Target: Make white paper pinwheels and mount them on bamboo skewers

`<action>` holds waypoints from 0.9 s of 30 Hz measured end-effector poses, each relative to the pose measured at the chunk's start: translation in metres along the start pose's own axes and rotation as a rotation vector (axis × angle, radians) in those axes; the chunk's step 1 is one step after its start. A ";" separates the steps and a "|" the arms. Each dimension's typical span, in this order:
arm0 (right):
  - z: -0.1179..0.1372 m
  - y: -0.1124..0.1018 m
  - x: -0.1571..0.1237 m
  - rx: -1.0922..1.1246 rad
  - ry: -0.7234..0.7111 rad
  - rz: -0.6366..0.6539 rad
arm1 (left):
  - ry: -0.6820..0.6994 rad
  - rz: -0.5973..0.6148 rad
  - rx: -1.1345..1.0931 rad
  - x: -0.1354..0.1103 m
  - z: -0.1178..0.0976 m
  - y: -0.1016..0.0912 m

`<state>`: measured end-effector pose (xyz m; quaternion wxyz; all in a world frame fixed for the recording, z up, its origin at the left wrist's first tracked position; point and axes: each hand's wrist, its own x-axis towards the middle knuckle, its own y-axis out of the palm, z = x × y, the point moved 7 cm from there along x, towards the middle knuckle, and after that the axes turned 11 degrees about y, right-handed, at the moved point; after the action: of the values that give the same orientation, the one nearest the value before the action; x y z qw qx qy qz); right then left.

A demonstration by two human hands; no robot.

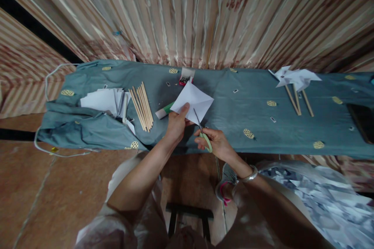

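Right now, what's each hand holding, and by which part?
Left hand: white paper, by its lower-left edge, thumb on top. Right hand: scissors, by the green handles.

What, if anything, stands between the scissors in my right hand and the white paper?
Nothing visible: a blade of the scissors in your right hand overlaps the white paper. Your left hand pinches the paper to the blade's left.

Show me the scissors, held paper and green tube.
Scissors (207, 141): head view, on the green handle.
Held paper (194, 96): head view, upper face's middle.
Green tube (167, 109): head view, green part of its side.
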<state>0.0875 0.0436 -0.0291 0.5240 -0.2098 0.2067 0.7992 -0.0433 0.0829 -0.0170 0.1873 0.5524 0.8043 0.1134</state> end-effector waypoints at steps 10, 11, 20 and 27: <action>0.000 0.000 0.000 -0.014 -0.006 0.008 | -0.007 0.014 0.015 -0.002 -0.003 0.002; 0.000 0.000 0.000 -0.013 -0.008 0.006 | -0.006 0.011 0.016 -0.002 -0.002 0.002; -0.001 0.000 0.001 -0.003 -0.004 -0.017 | -0.025 -0.001 -0.011 -0.003 0.000 0.002; 0.005 0.000 -0.008 -0.108 -0.004 0.064 | 0.009 -0.030 -0.059 0.005 -0.012 -0.002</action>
<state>0.0895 0.0402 -0.0205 0.4863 -0.2295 0.1687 0.8261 -0.0512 0.0874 -0.0077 0.2018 0.5340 0.8095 0.1368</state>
